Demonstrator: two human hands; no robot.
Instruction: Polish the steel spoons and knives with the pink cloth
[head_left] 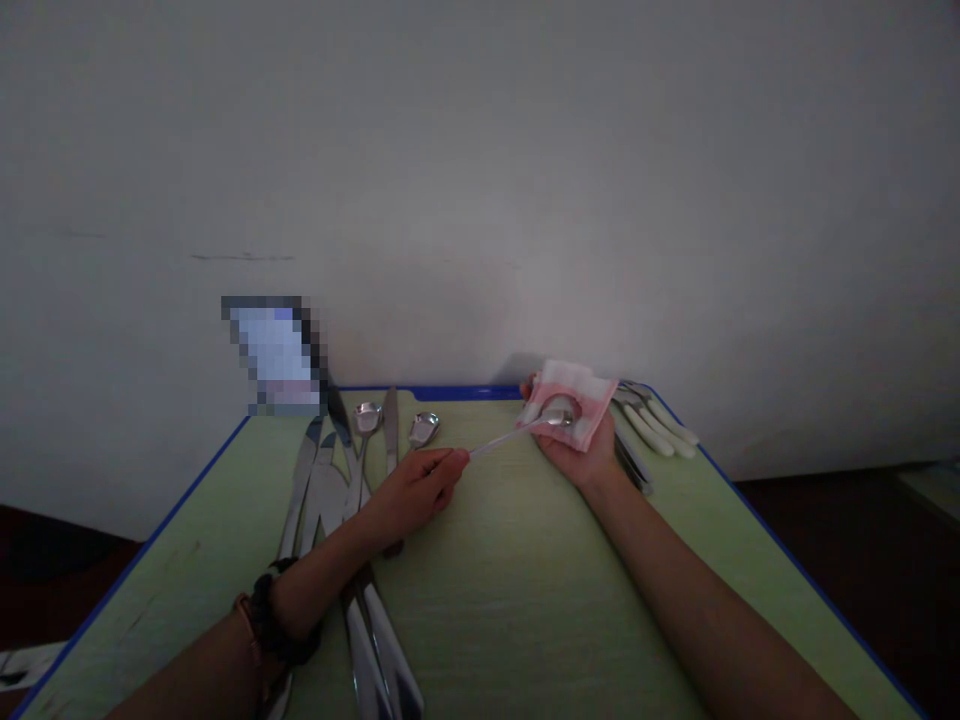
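Note:
My left hand (416,490) pinches the handle end of a metal spoon (525,428) above a green table (517,590). The spoon's bowl rests in a pink-and-white cloth (574,392) that lies over my right hand (585,455), palm up and curled round the cloth. Both hands hover near the table's far half, the left one over a row of knives.
Several knives (311,480) and two spoons (367,420) lie in a row on the left side. White-handled cutlery (660,425) lies at the far right corner. A blurred-out object (274,355) stands at the far left. A plain wall rises right behind the blue table edge (450,393).

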